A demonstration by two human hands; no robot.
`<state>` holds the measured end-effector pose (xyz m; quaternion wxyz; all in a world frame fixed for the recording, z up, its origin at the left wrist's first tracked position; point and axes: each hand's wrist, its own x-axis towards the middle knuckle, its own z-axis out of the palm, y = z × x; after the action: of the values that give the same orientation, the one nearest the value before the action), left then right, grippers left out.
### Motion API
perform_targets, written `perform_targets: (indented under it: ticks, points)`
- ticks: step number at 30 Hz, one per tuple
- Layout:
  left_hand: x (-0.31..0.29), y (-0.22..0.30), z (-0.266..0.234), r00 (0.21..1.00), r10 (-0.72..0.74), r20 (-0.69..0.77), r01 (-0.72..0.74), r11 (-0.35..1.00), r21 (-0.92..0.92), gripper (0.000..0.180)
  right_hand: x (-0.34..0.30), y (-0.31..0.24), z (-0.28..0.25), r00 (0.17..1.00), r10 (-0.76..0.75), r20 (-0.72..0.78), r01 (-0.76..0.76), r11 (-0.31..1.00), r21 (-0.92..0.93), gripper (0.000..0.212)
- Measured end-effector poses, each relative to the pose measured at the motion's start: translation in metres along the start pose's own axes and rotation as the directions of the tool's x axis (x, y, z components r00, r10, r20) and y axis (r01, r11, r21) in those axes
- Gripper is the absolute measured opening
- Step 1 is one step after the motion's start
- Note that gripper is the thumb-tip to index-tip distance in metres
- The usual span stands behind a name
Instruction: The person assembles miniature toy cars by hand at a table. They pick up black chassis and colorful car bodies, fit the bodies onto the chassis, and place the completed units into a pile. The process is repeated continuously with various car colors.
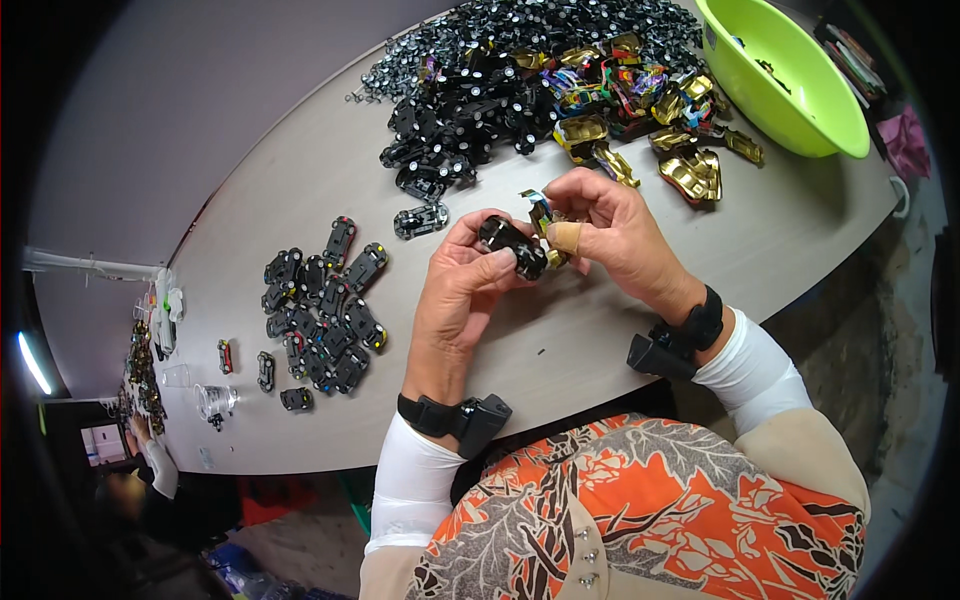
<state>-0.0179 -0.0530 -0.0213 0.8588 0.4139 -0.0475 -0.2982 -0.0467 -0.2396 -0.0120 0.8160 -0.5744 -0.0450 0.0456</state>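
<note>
Between the thumb and fingers of my left hand (462, 283) is a glossy black toy car chassis (508, 243), tilted above the table. My right hand (622, 238) pinches a toy car body shell (540, 212), coloured outside with gold showing, close against the chassis. Fingers hide part of the shell, and a tan bandage wraps one right-hand digit. Just beyond my left hand lies a loose black chassis (420, 220). Farther off, a heap of black chassis (470, 115) meets a pile of gold and coloured body shells (690, 175).
Small dark metallic parts (560, 25) are heaped at the far edge. A lime-green basin (830, 125) stands far right. To the left lie several black-bottomed toy cars (325, 310) and a clear plastic cup (212, 400). Another person's sleeve (160, 468) shows at the far left.
</note>
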Motion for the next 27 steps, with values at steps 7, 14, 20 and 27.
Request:
perform_targets:
  ticks: [7,14,20,27]
  points:
    - [0.001,-0.002,-0.002,0.998,0.017,-0.058,-0.019,0.999,-0.04,0.041,-0.003,-0.002,0.005,0.994,-0.106,-0.029,0.104,0.993,-0.063,0.03]
    - [0.0,-0.002,0.005,0.997,0.057,-0.06,-0.059,0.998,-0.03,0.04,-0.005,0.002,0.011,0.983,-0.186,-0.001,0.182,0.964,-0.195,0.025]
    - [0.0,-0.003,0.007,0.993,0.089,-0.084,-0.089,0.996,0.008,0.039,-0.008,-0.003,0.014,0.976,-0.213,0.034,0.21,0.905,-0.37,0.02]
    - [-0.003,-0.003,0.009,0.992,0.08,-0.096,-0.076,0.996,0.045,0.038,-0.008,-0.001,0.013,0.958,-0.281,0.055,0.272,0.829,-0.489,0.015]
